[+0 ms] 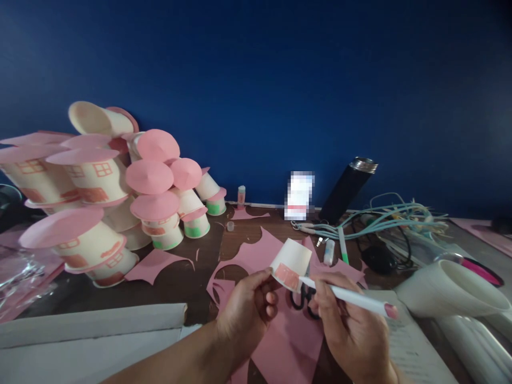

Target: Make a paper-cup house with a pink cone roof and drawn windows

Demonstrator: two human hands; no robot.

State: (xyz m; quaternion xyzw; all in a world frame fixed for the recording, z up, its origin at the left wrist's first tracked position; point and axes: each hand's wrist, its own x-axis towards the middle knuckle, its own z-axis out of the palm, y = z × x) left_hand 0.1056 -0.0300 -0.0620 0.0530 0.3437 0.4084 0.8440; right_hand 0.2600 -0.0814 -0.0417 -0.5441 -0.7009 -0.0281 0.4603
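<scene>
Near the middle, my left hand (pixel 250 306) pinches the rim of a white paper cup (pixel 293 256), tilted with its base up. A salmon-coloured patch is drawn on the cup's side near the rim. My right hand (pixel 352 330) grips a white marker pen (pixel 356 298) with a pinkish-red end, and its tip touches or nearly touches the cup beside that patch. Beneath both hands lie cut sheets of pink paper (pixel 288 341). Black-handled scissors (pixel 298 300) rest on the paper, partly hidden by the cup and my right hand.
Stacked paper cups with pink cone tops (pixel 150 176) fill the left side. A dark flask (pixel 348 189), a blurred phone (pixel 299 195) and bundled cables (pixel 384 221) stand or lie at the back. White cups (pixel 452 290) lie at right; a cardboard box (pixel 92 325) sits front left.
</scene>
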